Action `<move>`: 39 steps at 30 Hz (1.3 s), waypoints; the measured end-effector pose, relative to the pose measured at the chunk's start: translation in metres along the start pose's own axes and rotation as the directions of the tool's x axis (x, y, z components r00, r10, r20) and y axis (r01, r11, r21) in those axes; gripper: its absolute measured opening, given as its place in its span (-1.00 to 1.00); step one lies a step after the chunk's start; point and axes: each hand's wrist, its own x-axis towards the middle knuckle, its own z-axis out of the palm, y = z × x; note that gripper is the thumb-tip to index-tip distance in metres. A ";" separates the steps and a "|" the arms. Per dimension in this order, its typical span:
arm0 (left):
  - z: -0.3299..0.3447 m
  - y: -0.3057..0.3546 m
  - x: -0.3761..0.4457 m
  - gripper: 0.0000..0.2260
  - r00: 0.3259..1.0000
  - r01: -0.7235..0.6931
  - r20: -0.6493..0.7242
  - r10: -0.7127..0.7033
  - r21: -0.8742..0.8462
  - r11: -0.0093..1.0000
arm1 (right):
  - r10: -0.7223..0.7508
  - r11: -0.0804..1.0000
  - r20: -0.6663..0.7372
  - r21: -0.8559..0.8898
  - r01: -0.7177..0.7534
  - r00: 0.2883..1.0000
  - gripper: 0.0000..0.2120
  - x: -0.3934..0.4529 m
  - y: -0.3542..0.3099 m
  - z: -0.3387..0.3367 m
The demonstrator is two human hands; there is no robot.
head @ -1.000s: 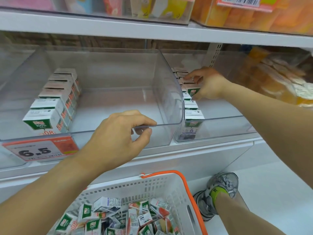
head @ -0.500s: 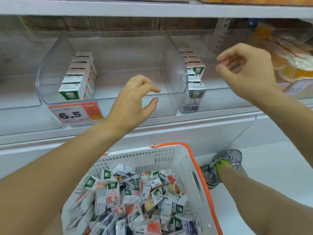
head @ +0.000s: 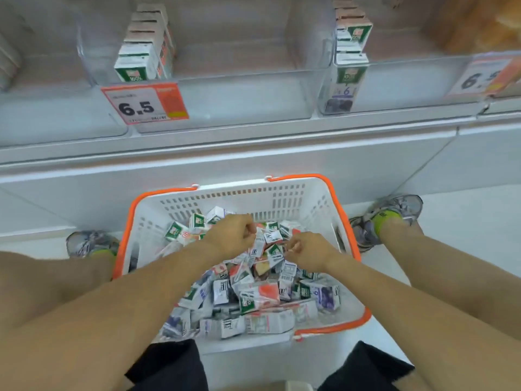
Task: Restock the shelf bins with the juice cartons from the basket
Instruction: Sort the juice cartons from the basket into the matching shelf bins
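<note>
A loose heap of small white, green and red juice cartons [head: 253,289] fills a white slotted plastic basket with an orange rim and handles [head: 284,193], which sits on the floor at lower centre of the frame, between the person's knees. The cartons lie jumbled, their long axes pointing every way, some flat, some tipped on an edge; none stands upright.

Both hands reach into the far part of the heap, near the middle of the frame. The left hand [head: 232,235] has its fingers curled down among the cartons, and the right hand [head: 307,249], just beside it, curls likewise. Each seems to be pinching a carton, probably to lift it out, though blur hides exactly which one.

Across the top of the frame runs a white shelf. A clear plastic bin at upper left [head: 239,77] holds one neat row of upright cartons [head: 146,43] along its left wall, fronts facing out, with most of it unfilled. An orange price tag reading 6.5 [head: 145,104] hangs on its front. A second clear bin at upper right [head: 408,77] holds a similar row [head: 351,40].
</note>
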 end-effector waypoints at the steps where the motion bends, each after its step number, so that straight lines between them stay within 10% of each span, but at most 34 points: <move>1: 0.014 -0.004 -0.001 -0.89 0.999 0.032 -0.006 -0.032 -0.035 0.999 | 0.037 0.999 0.056 -0.033 -0.035 0.998 -0.66 0.003 0.005 0.010; 6: 0.051 -0.011 0.006 -0.80 0.994 0.104 -0.023 -0.108 -0.123 0.987 | 0.073 0.990 0.266 -0.135 -0.037 0.961 -0.46 0.007 0.008 0.036; 17: 0.073 -0.017 0.055 -0.22 0.909 0.416 0.026 -0.417 -0.151 0.897 | 0.111 0.938 0.059 0.325 -0.124 0.992 -0.68 0.002 0.025 0.001; 23: 0.070 -0.020 0.067 -0.64 0.826 0.558 0.067 -0.559 -0.233 0.796 | 0.237 0.648 0.128 0.718 -0.255 0.963 -0.41 0.002 0.027 -0.014; 26: 0.050 -0.028 0.060 -0.68 0.729 0.648 0.234 -0.644 -0.539 0.537 | 0.231 0.483 0.184 0.831 -0.276 0.955 -0.36 0.003 0.021 -0.019; 30: 0.023 -0.031 0.029 -0.75 0.751 0.630 0.558 -0.354 -0.765 0.132 | 0.153 0.396 0.174 0.891 -0.221 0.973 -0.31 -0.001 0.005 -0.027; 39: -0.023 0.007 -0.027 -0.44 0.920 0.391 0.390 -0.032 -0.920 0.018 | -0.106 0.402 0.067 0.916 -0.019 0.992 -0.41 -0.042 -0.045 -0.060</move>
